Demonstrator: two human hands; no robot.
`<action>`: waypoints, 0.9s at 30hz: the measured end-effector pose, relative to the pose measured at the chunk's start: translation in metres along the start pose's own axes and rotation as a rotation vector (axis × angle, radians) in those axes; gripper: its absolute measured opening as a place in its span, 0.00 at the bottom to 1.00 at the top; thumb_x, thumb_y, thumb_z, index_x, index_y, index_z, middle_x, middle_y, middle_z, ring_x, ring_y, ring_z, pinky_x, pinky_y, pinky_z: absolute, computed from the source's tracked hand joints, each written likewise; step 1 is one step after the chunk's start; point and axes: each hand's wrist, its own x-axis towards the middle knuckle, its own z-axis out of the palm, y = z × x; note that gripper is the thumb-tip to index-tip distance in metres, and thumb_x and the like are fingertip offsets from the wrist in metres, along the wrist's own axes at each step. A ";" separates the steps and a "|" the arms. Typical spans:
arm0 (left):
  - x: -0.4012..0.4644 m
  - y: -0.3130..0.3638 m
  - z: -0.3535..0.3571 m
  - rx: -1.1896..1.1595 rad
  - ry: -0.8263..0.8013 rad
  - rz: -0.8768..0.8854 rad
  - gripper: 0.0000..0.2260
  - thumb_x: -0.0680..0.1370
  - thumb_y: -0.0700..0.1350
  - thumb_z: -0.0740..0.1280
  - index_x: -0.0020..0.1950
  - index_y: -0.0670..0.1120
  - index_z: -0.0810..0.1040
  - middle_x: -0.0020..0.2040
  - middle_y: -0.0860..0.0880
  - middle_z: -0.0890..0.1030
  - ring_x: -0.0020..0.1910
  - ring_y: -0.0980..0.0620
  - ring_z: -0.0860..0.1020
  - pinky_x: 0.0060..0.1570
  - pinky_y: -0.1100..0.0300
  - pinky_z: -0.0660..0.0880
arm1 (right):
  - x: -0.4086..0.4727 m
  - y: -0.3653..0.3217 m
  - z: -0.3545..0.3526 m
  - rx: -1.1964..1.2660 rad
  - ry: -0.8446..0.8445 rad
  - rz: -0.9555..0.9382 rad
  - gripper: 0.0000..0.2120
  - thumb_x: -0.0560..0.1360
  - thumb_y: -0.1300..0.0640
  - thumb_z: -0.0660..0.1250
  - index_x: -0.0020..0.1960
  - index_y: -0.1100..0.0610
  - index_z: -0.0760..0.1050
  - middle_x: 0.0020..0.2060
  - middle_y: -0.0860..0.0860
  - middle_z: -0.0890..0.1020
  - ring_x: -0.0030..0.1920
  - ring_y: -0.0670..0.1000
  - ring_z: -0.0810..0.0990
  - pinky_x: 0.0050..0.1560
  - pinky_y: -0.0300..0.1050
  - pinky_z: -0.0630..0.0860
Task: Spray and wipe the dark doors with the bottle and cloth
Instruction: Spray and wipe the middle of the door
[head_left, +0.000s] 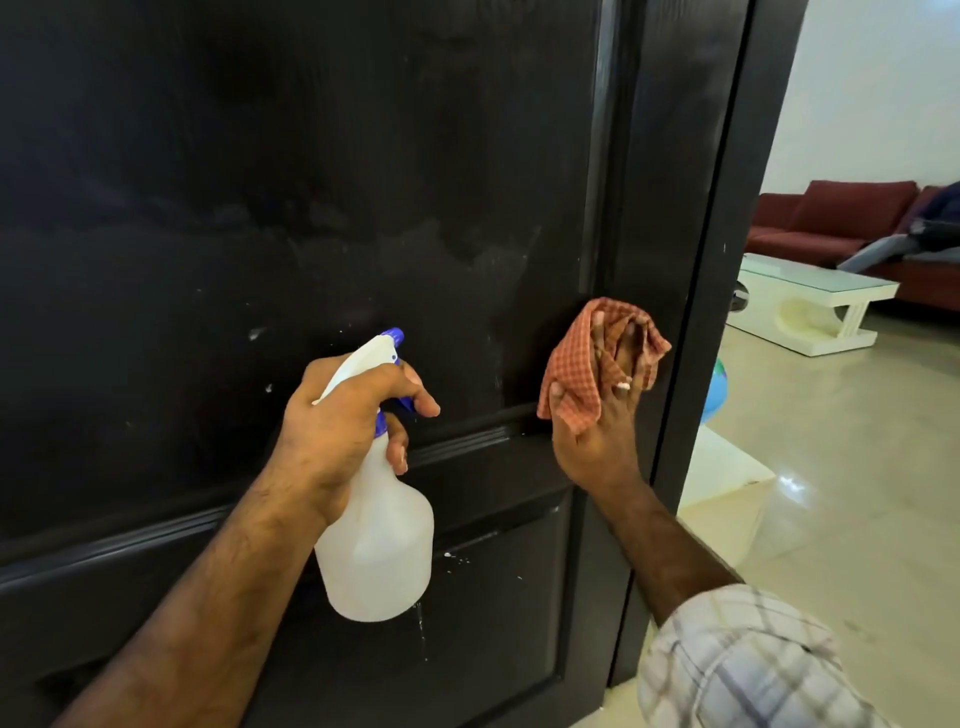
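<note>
A dark panelled door (260, 182) fills most of the view, with a hazy smear across its upper panel and small white specks lower down. My left hand (337, 421) grips the neck of a white spray bottle (376, 545) with a blue nozzle, which points up and right at the door. My right hand (597, 431) holds an orange checked cloth (576, 364) bunched in its fingers against the door's right stile, near the moulding. A drip runs down the lower panel below the bottle.
The door's edge (727, 234) stands at the right. Beyond it lie a tiled floor (857, 493), a white coffee table (810, 306), a red sofa (831, 218) and a blue ball (719, 389) partly hidden behind the door.
</note>
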 end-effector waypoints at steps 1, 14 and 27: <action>0.000 -0.001 -0.002 -0.004 0.006 -0.003 0.10 0.78 0.42 0.71 0.59 0.42 0.81 0.45 0.42 0.88 0.25 0.49 0.75 0.33 0.52 0.79 | 0.007 -0.006 0.009 0.018 0.006 0.083 0.30 0.88 0.49 0.57 0.85 0.65 0.59 0.84 0.63 0.60 0.84 0.72 0.56 0.78 0.82 0.51; -0.030 -0.007 -0.057 -0.035 0.102 0.006 0.12 0.78 0.42 0.71 0.60 0.40 0.80 0.47 0.38 0.87 0.26 0.46 0.73 0.34 0.51 0.77 | 0.072 -0.108 0.020 0.133 0.077 0.114 0.32 0.86 0.46 0.60 0.85 0.60 0.62 0.85 0.64 0.57 0.83 0.76 0.51 0.78 0.82 0.46; -0.039 -0.016 -0.110 0.012 0.122 0.010 0.16 0.76 0.44 0.72 0.60 0.37 0.78 0.47 0.36 0.86 0.25 0.45 0.73 0.31 0.52 0.77 | 0.069 -0.112 0.026 0.083 0.021 -0.030 0.31 0.87 0.42 0.56 0.85 0.55 0.61 0.86 0.59 0.55 0.85 0.71 0.51 0.80 0.78 0.44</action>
